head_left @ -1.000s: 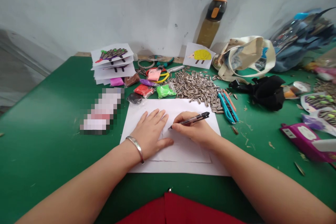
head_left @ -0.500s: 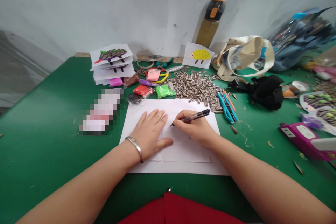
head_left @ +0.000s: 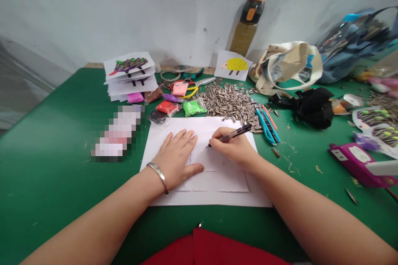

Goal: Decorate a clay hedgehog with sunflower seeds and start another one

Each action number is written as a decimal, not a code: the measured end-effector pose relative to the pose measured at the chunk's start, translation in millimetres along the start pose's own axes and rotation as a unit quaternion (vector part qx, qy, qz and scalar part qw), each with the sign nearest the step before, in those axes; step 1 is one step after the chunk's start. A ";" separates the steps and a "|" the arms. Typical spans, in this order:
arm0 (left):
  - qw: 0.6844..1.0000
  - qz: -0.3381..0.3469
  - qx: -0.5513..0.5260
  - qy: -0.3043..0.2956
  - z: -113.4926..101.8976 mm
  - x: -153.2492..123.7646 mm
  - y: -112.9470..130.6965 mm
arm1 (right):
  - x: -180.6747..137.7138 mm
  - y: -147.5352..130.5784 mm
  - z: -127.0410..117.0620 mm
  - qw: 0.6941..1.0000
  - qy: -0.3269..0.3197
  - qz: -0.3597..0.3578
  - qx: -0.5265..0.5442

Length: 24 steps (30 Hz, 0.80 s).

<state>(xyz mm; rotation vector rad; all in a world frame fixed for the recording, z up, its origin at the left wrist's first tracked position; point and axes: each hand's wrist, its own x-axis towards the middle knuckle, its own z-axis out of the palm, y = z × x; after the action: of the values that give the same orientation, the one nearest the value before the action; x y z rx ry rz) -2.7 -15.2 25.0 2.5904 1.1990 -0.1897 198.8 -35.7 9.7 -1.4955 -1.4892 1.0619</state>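
My left hand (head_left: 178,157) lies flat with fingers spread on a small white sheet (head_left: 217,174), which rests on a larger white paper (head_left: 205,126) on the green table (head_left: 56,132). A silver bangle circles that wrist. My right hand (head_left: 233,149) is closed on a black pen (head_left: 231,134); its tip touches the small sheet just right of my left fingers, where a thin drawn line shows.
Behind the paper lie a heap of sunflower seeds (head_left: 230,101), coloured clay packets (head_left: 194,107), scissors, a blue utility knife (head_left: 267,126), stacked craft cards (head_left: 130,74), a hedgehog card (head_left: 233,65), a bottle (head_left: 247,27), bags (head_left: 287,66) and a purple box (head_left: 360,159).
My right hand has slid the pen tip a little to the right and up along the small sheet. My left hand has stayed pressed on the paper.
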 end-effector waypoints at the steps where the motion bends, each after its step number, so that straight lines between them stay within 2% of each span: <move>1: 1.000 -0.002 0.001 -0.003 -0.3 0.1 0.1 | 0.0 0.6 -0.7 1.000 0.003 0.004 -0.001; 24: 1.000 -0.004 -0.009 -0.006 -2.1 0.0 0.1 | 7.2 11.0 -12.4 0.996 0.085 -0.007 -0.029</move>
<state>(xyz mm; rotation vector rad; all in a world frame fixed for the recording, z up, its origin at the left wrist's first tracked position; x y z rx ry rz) -2.6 -14.6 27.0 2.5657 1.2006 -0.1957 214.2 -28.4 3.7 -1.5717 -1.4195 0.8665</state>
